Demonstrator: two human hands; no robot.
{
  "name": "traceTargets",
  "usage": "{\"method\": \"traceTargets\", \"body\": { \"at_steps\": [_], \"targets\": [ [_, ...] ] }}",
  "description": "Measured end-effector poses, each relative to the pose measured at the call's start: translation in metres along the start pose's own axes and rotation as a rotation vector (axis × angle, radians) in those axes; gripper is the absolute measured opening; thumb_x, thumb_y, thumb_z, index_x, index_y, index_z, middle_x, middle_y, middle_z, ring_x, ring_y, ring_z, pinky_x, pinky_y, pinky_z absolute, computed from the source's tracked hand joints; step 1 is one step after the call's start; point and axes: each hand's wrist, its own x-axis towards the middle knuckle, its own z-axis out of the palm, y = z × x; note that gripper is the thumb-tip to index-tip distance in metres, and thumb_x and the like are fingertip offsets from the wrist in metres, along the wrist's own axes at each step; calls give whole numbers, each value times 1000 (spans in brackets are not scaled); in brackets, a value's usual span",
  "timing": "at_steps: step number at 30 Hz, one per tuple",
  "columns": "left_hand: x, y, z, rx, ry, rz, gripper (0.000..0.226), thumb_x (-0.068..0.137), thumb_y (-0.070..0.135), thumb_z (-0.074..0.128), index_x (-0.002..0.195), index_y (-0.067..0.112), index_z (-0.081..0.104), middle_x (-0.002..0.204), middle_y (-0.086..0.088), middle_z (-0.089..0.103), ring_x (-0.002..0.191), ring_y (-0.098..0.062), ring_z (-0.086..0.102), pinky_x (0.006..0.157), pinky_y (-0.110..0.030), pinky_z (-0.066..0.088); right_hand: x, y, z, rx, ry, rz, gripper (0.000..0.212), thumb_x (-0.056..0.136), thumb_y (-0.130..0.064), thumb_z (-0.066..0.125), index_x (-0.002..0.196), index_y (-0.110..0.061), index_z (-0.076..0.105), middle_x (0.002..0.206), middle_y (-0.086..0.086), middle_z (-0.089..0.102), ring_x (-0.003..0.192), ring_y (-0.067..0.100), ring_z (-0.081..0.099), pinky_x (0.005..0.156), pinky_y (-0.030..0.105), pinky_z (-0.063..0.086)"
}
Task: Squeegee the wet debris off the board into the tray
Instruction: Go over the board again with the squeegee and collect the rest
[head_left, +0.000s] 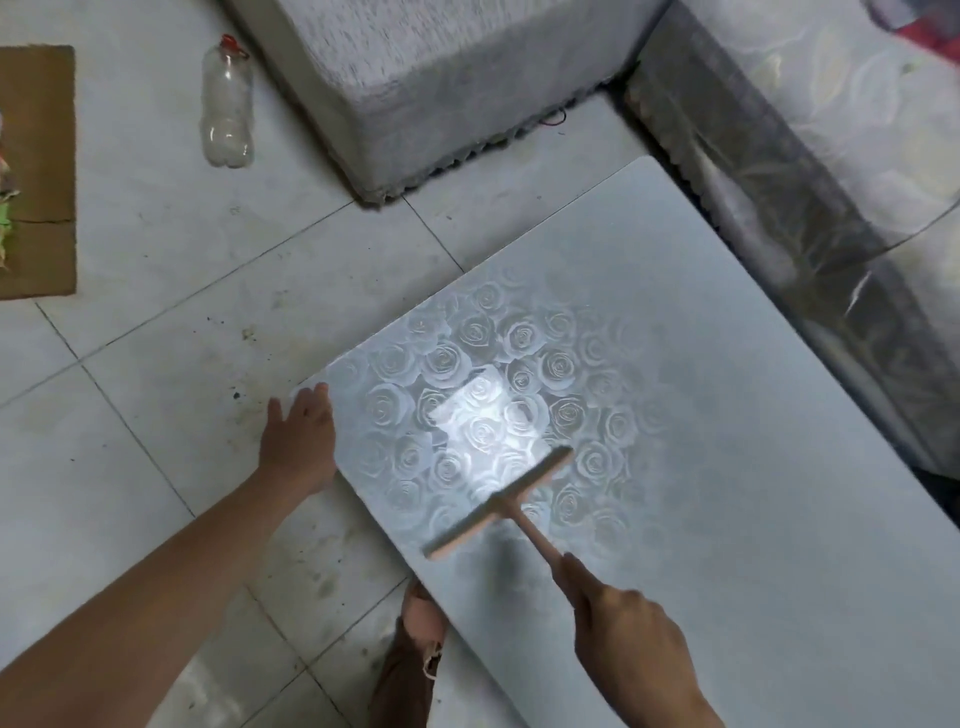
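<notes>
The board (727, 415), a large pale glossy sheet with rounded corners, lies over the tiled floor (156, 364) and fills the middle and right of the view, running from its far corner beside the bed down to the near right. Its shiny face mirrors a rose pattern and a bright patch of light near its left side. The left grip (301, 441), a bare hand, rests at the board's left corner with its fingers straight and spread, the palm against the edge, curled round nothing. The right grip (628, 634) is wrapped around the near end of the handle of a wooden T-shaped squeegee (501, 501), with the forefinger laid along the shaft. The squeegee's crossbar lies slantwise over the left part of the board, just near of the bright patch, its handle pointing near and right into that hand; whether the bar's edge touches the surface I cannot tell. A foot and brown trouser leg (405, 670) show at the near side, partly hidden under the board's near-left edge. On the floor far to the left lies a clear plastic bottle (227, 104) with a red cap, and a sheet of brown cardboard (36, 171) sits at the left edge. A grey fabric-covered block (441, 78) stands at the far side, and the bed (831, 182), under a shiny patterned cover, runs along the right. Dark specks dot the tiles left of the board.
</notes>
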Motion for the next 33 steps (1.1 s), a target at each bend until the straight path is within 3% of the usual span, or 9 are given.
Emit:
{"method": "traceTargets", "body": {
  "at_steps": [4, 8, 10, 13, 18, 23, 26, 29, 33],
  "targets": [
    [-14, 25, 5, -182, 173, 8, 67, 93, 19, 41, 150, 2, 10, 160, -12, -4, 148, -23, 6, 117, -45, 12, -6, 4, -7, 10, -22, -12, 50, 97, -27, 31, 139, -52, 21, 93, 4, 67, 89, 27, 65, 65, 33, 39],
    [-36, 79, 14, -556, 287, 74, 49, 94, 16, 43, 142, 9, 41, 148, -9, 40, 134, -23, 40, 108, -35, 34, 12, -27, -3, 112, 60, -157, 53, 95, -18, 35, 142, -41, 27, 97, 9, 65, 92, 33, 62, 67, 33, 38],
    [-47, 103, 23, -711, 336, 63, 44, 94, 14, 45, 138, 10, 48, 137, -7, 52, 126, -26, 48, 100, -36, 40, 20, -39, 5, 133, 34, -201, 48, 95, -16, 36, 139, -34, 33, 99, 13, 63, 92, 36, 61, 66, 35, 34],
    [-56, 126, 37, -697, 390, 53, 46, 93, 12, 46, 139, 6, 46, 130, -11, 56, 118, -30, 50, 93, -40, 44, 25, -30, 24, 179, 5, -214, 48, 96, -15, 34, 140, -33, 30, 99, 14, 62, 90, 36, 60, 65, 34, 34],
    [-74, 180, 52, -646, 448, 108, 45, 88, 3, 56, 133, 1, 53, 117, -16, 61, 106, -36, 56, 83, -43, 50, 4, 39, 58, 317, -21, -156, 43, 101, -36, 28, 142, -49, 27, 102, 7, 63, 95, 29, 61, 75, 34, 47],
    [-104, 254, 62, -620, 523, 260, 52, 62, -9, 74, 112, 2, 68, 93, -12, 67, 80, -34, 64, 67, -36, 57, -32, 123, 83, 386, -31, -67, 40, 100, -46, 30, 138, -56, 31, 106, -4, 67, 98, 20, 63, 78, 33, 49],
    [-122, 294, 71, -668, 471, 278, 50, 73, 0, 71, 122, 9, 63, 102, -8, 64, 90, -30, 61, 77, -33, 54, -53, 161, 84, 384, -35, -23, 38, 99, -45, 36, 135, -56, 37, 111, -6, 68, 100, 18, 63, 78, 32, 49],
    [-127, 300, 76, -772, 418, 299, 46, 93, 10, 51, 138, 18, 50, 120, -3, 57, 111, -25, 51, 94, -34, 43, -61, 167, 72, 360, 31, -48, 37, 98, -49, 36, 133, -51, 44, 107, -6, 70, 99, 17, 63, 76, 30, 47],
    [-130, 247, 59, -843, 630, 178, 37, 88, -1, 54, 122, 12, 64, 105, -13, 65, 94, -35, 60, 78, -46, 53, -52, 122, 55, 387, 99, -275, 41, 100, -44, 30, 140, -41, 38, 100, 2, 68, 95, 24, 62, 74, 33, 45]
  ]
}}
